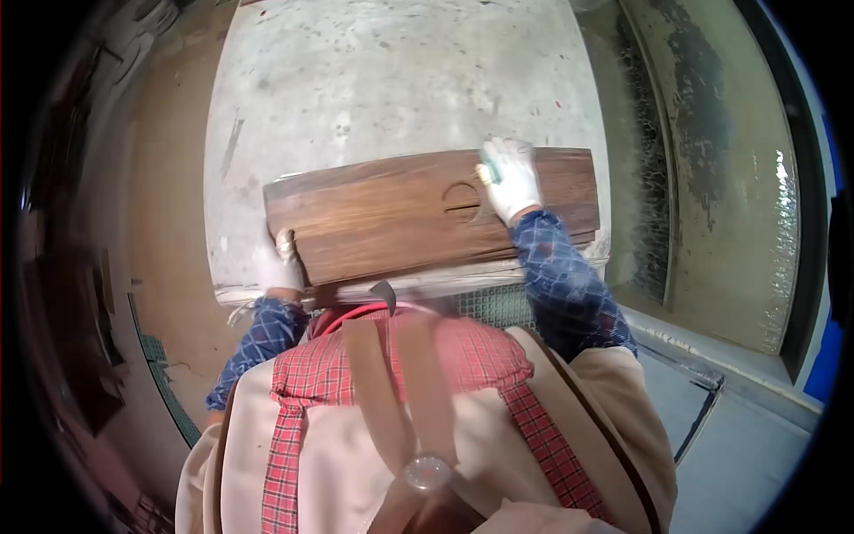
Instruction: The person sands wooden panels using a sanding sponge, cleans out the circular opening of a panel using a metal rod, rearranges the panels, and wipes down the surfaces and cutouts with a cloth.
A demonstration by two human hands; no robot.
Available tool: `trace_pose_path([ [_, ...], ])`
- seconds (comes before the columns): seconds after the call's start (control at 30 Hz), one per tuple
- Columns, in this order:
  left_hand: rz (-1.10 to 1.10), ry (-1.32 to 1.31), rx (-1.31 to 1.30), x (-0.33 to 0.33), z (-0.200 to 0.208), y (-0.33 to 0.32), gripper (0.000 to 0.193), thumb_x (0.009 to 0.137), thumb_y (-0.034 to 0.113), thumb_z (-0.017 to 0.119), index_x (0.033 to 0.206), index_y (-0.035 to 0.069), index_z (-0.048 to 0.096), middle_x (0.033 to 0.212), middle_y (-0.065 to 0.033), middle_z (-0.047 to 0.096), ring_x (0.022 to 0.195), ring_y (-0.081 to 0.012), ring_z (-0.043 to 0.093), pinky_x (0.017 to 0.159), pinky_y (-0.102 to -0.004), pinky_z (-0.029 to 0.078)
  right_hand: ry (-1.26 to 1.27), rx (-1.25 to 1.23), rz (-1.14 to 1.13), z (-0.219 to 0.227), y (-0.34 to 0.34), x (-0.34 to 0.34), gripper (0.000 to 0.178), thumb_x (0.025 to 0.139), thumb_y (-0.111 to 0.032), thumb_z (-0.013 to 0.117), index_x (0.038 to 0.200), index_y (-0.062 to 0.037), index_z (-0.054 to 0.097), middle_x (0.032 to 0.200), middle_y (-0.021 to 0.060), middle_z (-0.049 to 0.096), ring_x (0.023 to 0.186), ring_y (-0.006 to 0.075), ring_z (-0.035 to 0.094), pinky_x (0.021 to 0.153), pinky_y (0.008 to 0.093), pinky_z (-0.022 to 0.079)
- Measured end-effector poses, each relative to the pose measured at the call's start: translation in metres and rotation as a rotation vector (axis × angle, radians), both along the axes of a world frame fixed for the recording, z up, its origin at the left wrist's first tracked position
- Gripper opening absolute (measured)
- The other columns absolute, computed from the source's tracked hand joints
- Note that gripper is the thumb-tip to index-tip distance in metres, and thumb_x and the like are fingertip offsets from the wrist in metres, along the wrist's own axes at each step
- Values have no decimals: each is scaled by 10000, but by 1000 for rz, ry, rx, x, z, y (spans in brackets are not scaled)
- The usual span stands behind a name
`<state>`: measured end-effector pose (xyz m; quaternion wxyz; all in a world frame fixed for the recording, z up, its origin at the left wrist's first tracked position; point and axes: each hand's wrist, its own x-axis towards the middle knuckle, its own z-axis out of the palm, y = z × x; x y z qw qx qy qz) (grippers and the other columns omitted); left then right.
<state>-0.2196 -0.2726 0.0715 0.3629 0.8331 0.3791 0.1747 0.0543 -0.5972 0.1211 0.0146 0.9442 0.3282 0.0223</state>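
While flat, wooden board [400, 218] lengthwise left-right.

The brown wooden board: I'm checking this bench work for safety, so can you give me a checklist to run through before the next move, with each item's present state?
1. Wooden board lies flat on the grey worktable: ok.
2. Left hand steadies the board's near left edge: ok.
3. Right hand presses on top near the far right edge, apparently on a small green pad: ok, though the pad is mostly hidden.
4. Both hands gloved: ok.
5. Round cutout in the board is free of fingers: ok.
6. Board clamped to the table: cannot tell; no clamp shows.
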Motion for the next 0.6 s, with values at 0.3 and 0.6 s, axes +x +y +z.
trace_pose_path([
  [0.3, -35, 21, 46, 1, -7, 4, 475, 1012, 276, 546, 1366, -38, 512, 1205, -254, 647, 1076, -367, 632, 969, -419, 471, -277, -1, -345, -52, -159, 95, 512, 967, -377, 525, 1368, -59, 538, 1402, 172, 549, 1290, 335, 495, 1105, 522, 329],
  [0.6, 25, 14, 14, -13, -17, 10, 515, 1050, 291, 503, 1422, -60, 442, 1311, -238, 586, 1178, -301, 580, 1037, -386, 433, -19, 154, 46, -26, -128, -60, 600, 932, -436, 575, 1396, -56, 535, 1501, 166, 479, 1408, 309, 422, 1216, 455, 247],
])
